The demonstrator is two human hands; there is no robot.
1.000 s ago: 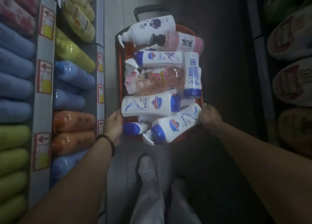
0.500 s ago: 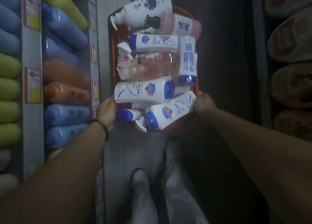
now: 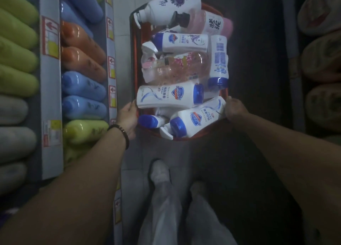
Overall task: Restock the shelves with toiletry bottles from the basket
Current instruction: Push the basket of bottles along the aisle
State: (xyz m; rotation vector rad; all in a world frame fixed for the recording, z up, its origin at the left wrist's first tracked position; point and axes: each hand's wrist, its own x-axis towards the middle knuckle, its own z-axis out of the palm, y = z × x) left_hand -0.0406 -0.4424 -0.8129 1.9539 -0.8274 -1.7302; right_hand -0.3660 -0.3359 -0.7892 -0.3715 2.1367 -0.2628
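A red basket (image 3: 135, 60) is held out in front of me over the aisle floor, piled with several toiletry bottles lying on their sides. White bottles with blue caps (image 3: 169, 97) fill the near end. A clear pink floral bottle (image 3: 177, 67) lies in the middle, and a white pump bottle (image 3: 171, 6) and a pink bottle (image 3: 210, 23) lie at the far end. My left hand (image 3: 129, 118) grips the basket's near left rim. My right hand (image 3: 234, 109) grips the near right rim.
Shelves on the left (image 3: 49, 89) hold rows of green, orange, blue and grey bottles behind price tags. Dim shelves on the right (image 3: 323, 64) carry large packs. My legs and shoes (image 3: 159, 172) stand on the narrow tiled aisle below the basket.
The left shelves have slid back past me as I walk along the aisle with the basket. Both hands keep the same hold on the rim.
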